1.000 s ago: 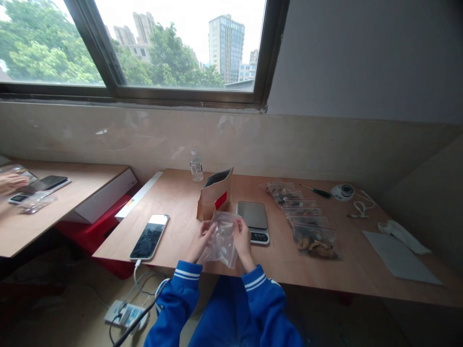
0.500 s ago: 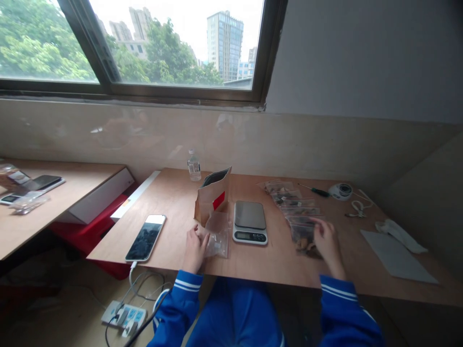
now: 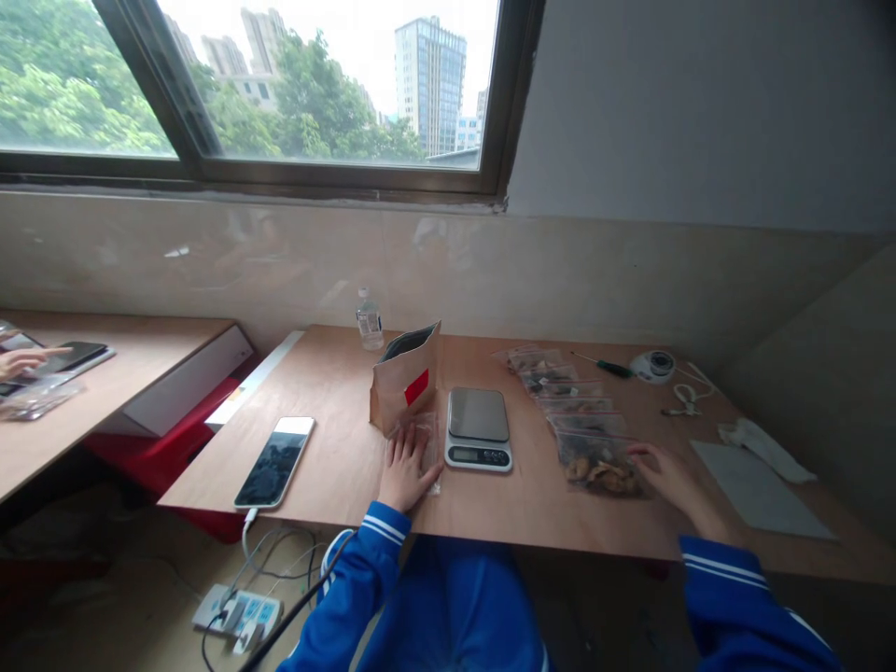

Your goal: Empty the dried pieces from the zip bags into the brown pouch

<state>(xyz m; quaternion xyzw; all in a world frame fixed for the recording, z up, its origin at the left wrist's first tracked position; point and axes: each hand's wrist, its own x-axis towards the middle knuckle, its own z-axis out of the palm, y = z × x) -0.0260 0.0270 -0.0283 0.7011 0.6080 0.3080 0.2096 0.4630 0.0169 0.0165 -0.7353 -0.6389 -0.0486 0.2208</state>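
My left hand (image 3: 406,469) lies flat with its fingers spread on a clear plastic bag (image 3: 432,434), pressing it to the table. Right behind it stands a brown paper pouch (image 3: 404,381) with a red label and an open top. Over on the right, my right hand (image 3: 665,476) has its thumb and fingertips closed at the upper right corner of a zip bag (image 3: 600,465) of brown dried pieces, possibly mushrooms. This bag lies nearest me in a row of overlapping zip bags (image 3: 570,397). Between my hands sits a digital scale (image 3: 479,420) with a bare metal plate.
A phone (image 3: 276,462) on a cable lies at the left. The bottle (image 3: 370,322) stands by the wall. At the right are a screwdriver (image 3: 609,367), a white camera (image 3: 652,367) and a grey sheet (image 3: 760,490). Another person's hand (image 3: 28,362) shows over the neighbouring table.
My left hand has flattened and moved onto the clear bag. My right hand has shifted right, from above the nearest zip bag to its corner. Another person's hand has appeared at far left.
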